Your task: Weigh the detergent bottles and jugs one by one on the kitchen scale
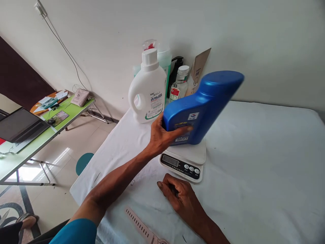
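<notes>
My left hand [162, 135] grips the blue bottle [200, 108], tilted toward one o'clock over the scale [181, 165]; I cannot tell whether they touch. My right hand [180, 196], curled into a loose fist, sits at the scale's six o'clock. The white jug [149, 89] stands at eleven, the pink strap [140, 225] near seven.

The blue bottle [203, 101], capped and printed, tilts rightward over the white scale [189, 154]; whether they touch is unclear.
</notes>
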Demonstrator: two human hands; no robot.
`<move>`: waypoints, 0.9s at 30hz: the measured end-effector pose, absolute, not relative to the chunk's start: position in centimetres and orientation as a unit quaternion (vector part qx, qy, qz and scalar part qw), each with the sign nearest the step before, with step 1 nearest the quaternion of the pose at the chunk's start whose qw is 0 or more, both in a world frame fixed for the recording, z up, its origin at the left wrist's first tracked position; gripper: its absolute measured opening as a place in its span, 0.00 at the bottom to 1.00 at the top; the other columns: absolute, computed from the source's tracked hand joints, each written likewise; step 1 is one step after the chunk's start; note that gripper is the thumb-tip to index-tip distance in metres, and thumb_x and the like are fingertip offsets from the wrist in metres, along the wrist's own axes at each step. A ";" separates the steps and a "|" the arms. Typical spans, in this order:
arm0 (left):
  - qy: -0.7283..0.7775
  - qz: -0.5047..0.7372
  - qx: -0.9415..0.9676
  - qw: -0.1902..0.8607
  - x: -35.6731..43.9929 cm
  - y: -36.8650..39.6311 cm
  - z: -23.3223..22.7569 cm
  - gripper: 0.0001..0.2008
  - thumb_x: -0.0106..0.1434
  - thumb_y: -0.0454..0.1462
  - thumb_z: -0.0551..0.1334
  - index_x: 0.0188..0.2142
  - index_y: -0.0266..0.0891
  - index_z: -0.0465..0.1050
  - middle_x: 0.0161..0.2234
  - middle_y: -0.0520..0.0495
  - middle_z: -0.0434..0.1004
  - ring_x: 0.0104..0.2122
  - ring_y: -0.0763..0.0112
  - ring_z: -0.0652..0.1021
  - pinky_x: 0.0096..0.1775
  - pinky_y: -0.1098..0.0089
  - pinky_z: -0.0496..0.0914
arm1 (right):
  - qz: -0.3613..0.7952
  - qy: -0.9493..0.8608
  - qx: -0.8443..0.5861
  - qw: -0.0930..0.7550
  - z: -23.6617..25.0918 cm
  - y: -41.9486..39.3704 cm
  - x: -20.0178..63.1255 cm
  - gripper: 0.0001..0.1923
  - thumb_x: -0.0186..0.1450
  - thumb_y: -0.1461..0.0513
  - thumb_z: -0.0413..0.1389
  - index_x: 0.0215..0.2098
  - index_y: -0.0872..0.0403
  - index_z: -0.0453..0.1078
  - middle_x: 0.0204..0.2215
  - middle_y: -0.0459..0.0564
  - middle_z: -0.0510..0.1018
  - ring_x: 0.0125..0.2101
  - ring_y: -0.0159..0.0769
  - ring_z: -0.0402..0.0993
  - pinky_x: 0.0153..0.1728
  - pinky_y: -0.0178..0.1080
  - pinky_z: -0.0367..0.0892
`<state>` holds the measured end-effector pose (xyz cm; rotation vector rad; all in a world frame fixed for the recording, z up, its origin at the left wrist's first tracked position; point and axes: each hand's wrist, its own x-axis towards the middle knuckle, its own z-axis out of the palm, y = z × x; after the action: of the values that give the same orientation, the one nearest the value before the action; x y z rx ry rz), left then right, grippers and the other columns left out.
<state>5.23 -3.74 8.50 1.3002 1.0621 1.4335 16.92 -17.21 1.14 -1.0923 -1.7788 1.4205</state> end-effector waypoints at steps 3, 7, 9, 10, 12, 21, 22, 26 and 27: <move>0.448 0.600 0.517 0.415 2.8 -3.9 9.1 0.28 0.48 0.45 0.81 0.45 0.39 0.76 0.41 0.44 0.84 0.39 0.61 0.83 0.41 0.61 0.80 | 0.538 -0.672 -0.407 0.306 1.1 -17.2 16.9 0.24 0.77 0.47 0.50 0.27 0.51 0.55 0.23 0.40 0.58 0.24 0.31 0.55 0.28 0.37 0.52; 0.496 0.620 0.503 0.342 -1.3 -4.4 9.0 0.27 0.47 0.46 0.81 0.43 0.39 0.78 0.38 0.46 0.85 0.36 0.62 0.83 0.39 0.64 0.79 | 0.535 -0.674 -0.406 0.308 1.2 -17.1 16.9 0.24 0.77 0.47 0.49 0.27 0.51 0.55 0.23 0.41 0.58 0.25 0.31 0.55 0.29 0.38 0.52; 0.513 0.627 0.492 0.320 -3.2 -4.7 8.6 0.27 0.46 0.46 0.81 0.42 0.39 0.78 0.38 0.46 0.85 0.36 0.64 0.83 0.39 0.65 0.79 | 0.533 -0.675 -0.406 0.308 1.3 -17.1 16.9 0.24 0.76 0.47 0.49 0.27 0.51 0.55 0.23 0.40 0.58 0.25 0.31 0.54 0.29 0.38 0.52; 0.521 0.628 0.487 0.312 -3.9 -4.8 8.2 0.26 0.47 0.45 0.81 0.42 0.38 0.78 0.38 0.47 0.84 0.35 0.65 0.82 0.39 0.65 0.79 | 0.534 -0.676 -0.405 0.307 1.4 -17.1 16.8 0.24 0.76 0.47 0.49 0.27 0.51 0.55 0.23 0.40 0.58 0.25 0.31 0.54 0.29 0.38 0.52; 0.538 0.626 0.480 0.298 -5.1 -5.0 7.5 0.26 0.47 0.45 0.80 0.42 0.38 0.78 0.37 0.47 0.84 0.35 0.66 0.82 0.39 0.66 0.79 | 0.533 -0.675 -0.406 0.308 1.4 -17.1 16.8 0.24 0.76 0.47 0.49 0.27 0.50 0.54 0.23 0.40 0.57 0.25 0.31 0.54 0.28 0.38 0.52; 0.561 0.627 0.473 0.261 -6.3 -4.1 5.4 0.26 0.47 0.46 0.79 0.42 0.37 0.77 0.36 0.48 0.83 0.34 0.67 0.82 0.37 0.69 0.77 | 0.531 -0.678 -0.408 0.302 1.2 -17.1 16.9 0.24 0.76 0.47 0.49 0.27 0.50 0.54 0.23 0.40 0.56 0.25 0.31 0.53 0.29 0.38 0.52; 0.561 0.627 0.474 0.258 -6.2 -4.0 5.3 0.26 0.47 0.46 0.79 0.42 0.37 0.77 0.36 0.48 0.83 0.34 0.67 0.81 0.36 0.69 0.77 | 0.532 -0.677 -0.408 0.302 1.1 -17.1 16.9 0.24 0.76 0.47 0.49 0.27 0.50 0.54 0.23 0.40 0.56 0.25 0.31 0.53 0.29 0.38 0.52; 0.564 0.619 0.487 0.247 -6.1 -3.3 5.1 0.25 0.47 0.45 0.79 0.41 0.37 0.76 0.36 0.48 0.83 0.34 0.67 0.81 0.36 0.69 0.76 | 0.545 -0.665 -0.411 0.304 1.0 -17.1 16.8 0.25 0.76 0.46 0.50 0.27 0.50 0.53 0.22 0.40 0.55 0.24 0.31 0.51 0.28 0.37 0.51; 0.566 0.616 0.491 0.241 -6.1 -3.2 5.1 0.25 0.47 0.45 0.79 0.41 0.37 0.76 0.36 0.48 0.82 0.35 0.67 0.81 0.36 0.70 0.76 | 0.548 -0.662 -0.410 0.306 1.1 -17.2 16.8 0.25 0.76 0.46 0.50 0.27 0.50 0.54 0.22 0.40 0.55 0.24 0.31 0.51 0.27 0.37 0.51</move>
<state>-6.08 -3.16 5.10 1.3424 1.5491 1.6860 16.78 -17.15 1.06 -1.0854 -1.7529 1.4501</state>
